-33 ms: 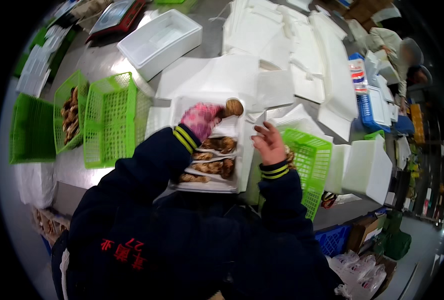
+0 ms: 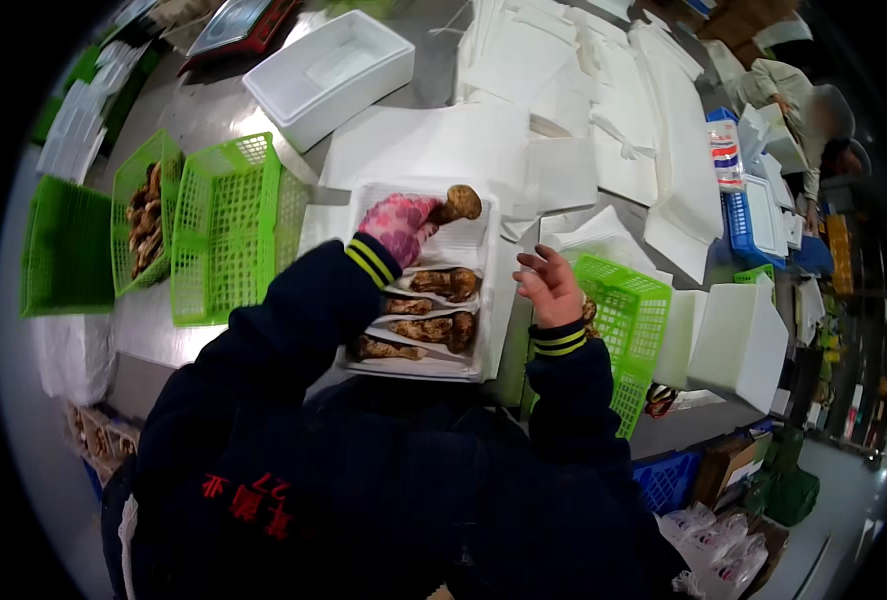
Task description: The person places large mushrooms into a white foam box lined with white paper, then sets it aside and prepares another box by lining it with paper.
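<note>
In my left hand (image 2: 399, 228), which wears a pink patterned glove, is a brown mushroom (image 2: 461, 203), gripped by its stem with the rounded cap pointing right. It is over the far part of a white foam box (image 2: 491, 300). Below the glove, several thick-stemmed mushrooms (image 2: 448, 285) lie crosswise in the box, with white paper between them. To the right of the box my bare right hand (image 2: 554, 290) hovers, fingers apart and slightly bent, holding nothing I can see. Beside it stands a green plastic basket (image 2: 632, 310); brown pieces at its left edge are partly hidden by my wrist.
Green baskets (image 2: 226, 230) stand at left, one with mushrooms (image 2: 147, 215). A second white foam box (image 2: 329, 75) and a red scale (image 2: 236, 28) are farther back. White paper sheets (image 2: 534, 60) cover the far table. A person (image 2: 779, 90) works at far right.
My left hand and the mushroom have shifted slightly left relative to the foam box, and more of the stem shows. My right hand stays beside the green basket. The whole view has shifted a little.
</note>
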Tool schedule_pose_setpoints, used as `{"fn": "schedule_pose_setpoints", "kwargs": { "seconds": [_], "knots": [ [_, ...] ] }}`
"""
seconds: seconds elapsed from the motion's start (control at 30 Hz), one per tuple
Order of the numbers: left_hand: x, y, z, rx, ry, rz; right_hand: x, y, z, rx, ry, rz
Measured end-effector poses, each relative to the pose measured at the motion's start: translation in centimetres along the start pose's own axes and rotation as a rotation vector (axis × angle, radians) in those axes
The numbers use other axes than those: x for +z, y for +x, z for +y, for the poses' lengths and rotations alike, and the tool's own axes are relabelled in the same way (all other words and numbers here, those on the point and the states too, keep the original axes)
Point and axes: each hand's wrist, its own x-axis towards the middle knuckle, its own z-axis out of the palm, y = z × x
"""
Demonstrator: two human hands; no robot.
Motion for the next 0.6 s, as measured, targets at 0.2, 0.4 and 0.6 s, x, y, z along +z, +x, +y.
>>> {"fn": "schedule_pose_setpoints", "kwargs": {
  "seconds": [0.2, 0.4, 0.6],
  "knots": [
    [3.5, 0.3, -3.0, 0.026, 0.227, -0.193, -1.6, -0.4, 2.1, 0.156, -0.062, 0.053],
    [5.3, 0.9, -1.5, 0.07, 0.395, -0.392, -2.1, 0.3, 2.0, 0.151, -0.048, 0.039],
    [4.7, 0.8, -0.4, 0.069, 0.549, -0.45, -1.5, 1.5, 2.5, 0.137, -0.096, 0.02]
  ]
}}
